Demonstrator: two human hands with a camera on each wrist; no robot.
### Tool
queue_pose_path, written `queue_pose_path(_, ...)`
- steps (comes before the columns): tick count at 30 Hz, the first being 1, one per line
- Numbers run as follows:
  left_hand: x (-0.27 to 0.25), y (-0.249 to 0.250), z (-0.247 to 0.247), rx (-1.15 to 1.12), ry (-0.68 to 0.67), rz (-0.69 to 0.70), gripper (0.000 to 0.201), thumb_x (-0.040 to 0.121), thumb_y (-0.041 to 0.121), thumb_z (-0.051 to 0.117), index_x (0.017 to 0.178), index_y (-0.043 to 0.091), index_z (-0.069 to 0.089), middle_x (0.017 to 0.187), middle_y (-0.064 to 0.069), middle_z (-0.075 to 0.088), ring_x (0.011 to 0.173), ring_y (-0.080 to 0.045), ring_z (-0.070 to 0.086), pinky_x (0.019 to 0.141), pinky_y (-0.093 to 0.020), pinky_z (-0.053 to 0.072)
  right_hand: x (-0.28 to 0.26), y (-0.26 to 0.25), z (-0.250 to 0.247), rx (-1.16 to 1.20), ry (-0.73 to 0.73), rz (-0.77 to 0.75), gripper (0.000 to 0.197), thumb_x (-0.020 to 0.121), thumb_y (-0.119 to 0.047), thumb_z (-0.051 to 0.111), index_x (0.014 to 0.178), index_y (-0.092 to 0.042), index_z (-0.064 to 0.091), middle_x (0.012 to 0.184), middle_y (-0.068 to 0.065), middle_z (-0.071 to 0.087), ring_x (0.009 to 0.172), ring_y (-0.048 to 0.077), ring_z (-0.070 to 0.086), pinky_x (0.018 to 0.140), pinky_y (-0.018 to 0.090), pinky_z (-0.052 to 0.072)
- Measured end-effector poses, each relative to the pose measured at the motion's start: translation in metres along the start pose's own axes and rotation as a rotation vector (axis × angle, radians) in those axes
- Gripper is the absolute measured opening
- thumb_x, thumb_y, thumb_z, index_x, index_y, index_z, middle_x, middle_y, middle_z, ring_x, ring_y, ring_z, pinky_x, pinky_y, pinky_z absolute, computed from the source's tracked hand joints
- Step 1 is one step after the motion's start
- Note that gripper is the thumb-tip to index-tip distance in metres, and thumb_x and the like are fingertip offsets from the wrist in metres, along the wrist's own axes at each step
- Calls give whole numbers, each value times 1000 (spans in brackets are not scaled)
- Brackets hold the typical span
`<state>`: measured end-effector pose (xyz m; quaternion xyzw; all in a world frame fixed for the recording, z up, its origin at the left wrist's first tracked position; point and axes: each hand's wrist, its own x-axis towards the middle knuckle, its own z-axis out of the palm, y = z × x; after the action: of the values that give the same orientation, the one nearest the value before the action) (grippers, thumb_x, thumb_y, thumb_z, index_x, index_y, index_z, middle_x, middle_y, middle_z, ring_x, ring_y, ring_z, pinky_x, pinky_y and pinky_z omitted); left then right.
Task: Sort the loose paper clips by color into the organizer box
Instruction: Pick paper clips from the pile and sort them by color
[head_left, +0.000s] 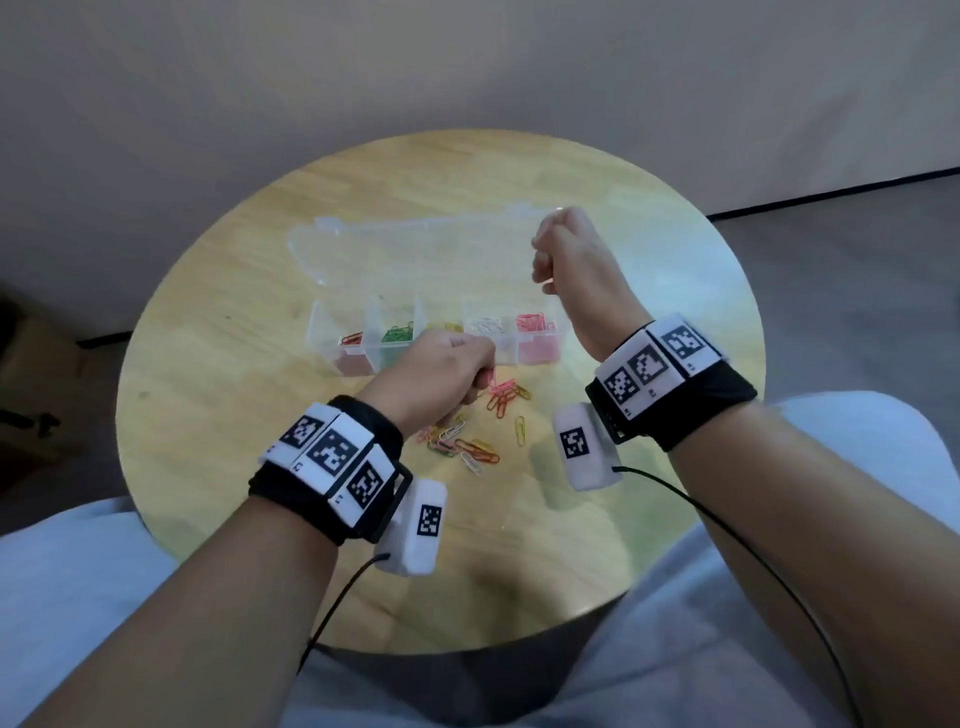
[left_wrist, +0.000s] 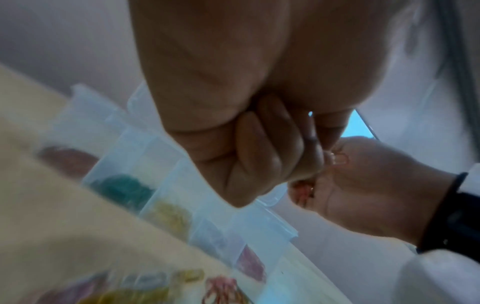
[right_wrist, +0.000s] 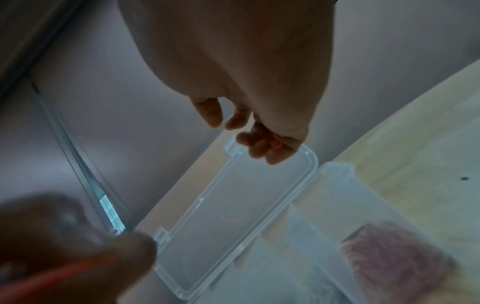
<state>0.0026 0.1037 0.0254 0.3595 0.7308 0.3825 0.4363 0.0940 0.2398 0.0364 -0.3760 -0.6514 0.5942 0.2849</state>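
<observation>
A clear organizer box (head_left: 318, 332) stands mid-table with its lid (head_left: 415, 249) folded back. Its compartments hold red, green, yellow, white and pink clips (head_left: 535, 323). Loose paper clips (head_left: 470, 441) of mixed colours lie in front of it. My left hand (head_left: 465, 371) hovers low between box and pile, its curled fingers pinching a pink clip (head_left: 491, 385). My right hand (head_left: 561, 254) is raised above the box's right end, with its fingers (right_wrist: 259, 144) curled round pink clips (right_wrist: 276, 142). Those pink clips (left_wrist: 302, 190) also show in its palm in the left wrist view.
The round wooden table (head_left: 218, 322) ends near my lap. One yellow clip (head_left: 520, 430) lies apart to the right of the pile. A pale wall and dark baseboard stand behind the table. Cables hang from both wrist cameras.
</observation>
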Motion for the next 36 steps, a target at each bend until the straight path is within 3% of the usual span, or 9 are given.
queue_pose_path(3, 12, 22, -3, 211, 14, 4, 33, 87, 15, 45, 54, 15, 48, 50, -1, 35, 43, -17, 23, 45, -25, 18, 6, 12, 3, -121, -104, 14, 12, 96, -19, 43, 89, -18, 52, 93, -1, 57, 88, 13, 53, 70, 26, 37)
queue_pose_path(8, 44, 53, 3, 482, 6, -42, 28, 97, 15, 43, 76, 9, 61, 65, -3, 51, 52, -15, 41, 48, -27, 30, 12, 11, -7, 2, -7, -59, 13, 98, -28, 47, 89, -20, 52, 97, 5, 62, 90, 16, 56, 80, 31, 42)
queue_pose_path(13, 82, 65, 16, 678, 36, -79, 29, 96, 19, 43, 99, 4, 68, 97, -11, 67, 84, -25, 60, 77, -35, 47, 13, 8, -27, 136, 63, -41, 14, 99, -29, 47, 94, -18, 53, 99, 10, 67, 89, 16, 63, 68, 19, 42)
queue_pose_path(17, 97, 70, 29, 772, 64, -131, 25, 94, 22, 48, 94, 8, 68, 87, -6, 66, 75, -22, 59, 66, -31, 44, 11, 6, -38, 209, 65, -16, 15, 99, -30, 48, 94, -17, 53, 89, 7, 67, 80, 16, 63, 67, 23, 44)
queue_pose_path(19, 99, 71, 34, 785, 81, -151, 20, 91, 22, 52, 85, 9, 66, 77, -4, 64, 68, -22, 58, 60, -28, 43, 9, 4, -41, 219, 50, -15, 15, 99, -30, 48, 93, -18, 53, 87, 5, 67, 77, 16, 63, 69, 28, 45)
queue_pose_path(23, 104, 68, 36, 576, 115, -168, 20, 89, 14, 53, 87, 1, 68, 79, -10, 74, 75, -24, 72, 78, -36, 59, 7, 1, -43, 201, 15, -16, 17, 99, -31, 47, 94, -17, 54, 84, 5, 67, 74, 15, 64, 70, 31, 44)
queue_pose_path(28, 98, 71, 34, 471, 102, -116, 20, 94, 6, 51, 105, 1, 67, 103, -16, 71, 92, -28, 71, 85, -42, 58, 3, -1, -45, 156, -18, -10, 20, 100, -29, 46, 90, -13, 54, 79, 6, 65, 65, 15, 63, 59, 21, 45)
queue_pose_path(31, 87, 71, 30, 446, 109, -63, 24, 95, 4, 46, 95, 13, 68, 101, -11, 70, 86, -25, 71, 83, -41, 58, 3, 1, -47, 48, -11, -9, 19, 98, -26, 48, 86, -13, 56, 77, 6, 66, 62, 16, 63, 50, 15, 43)
queue_pose_path(36, 57, 63, 17, 494, 123, -23, 24, 94, 13, 46, 98, 19, 70, 90, 2, 70, 77, -16, 69, 62, -27, 49, 1, 7, -50, -301, -158, 28, 22, 88, -12, 47, 77, -15, 65, 68, -1, 66, 54, 12, 58, 53, 23, 42)
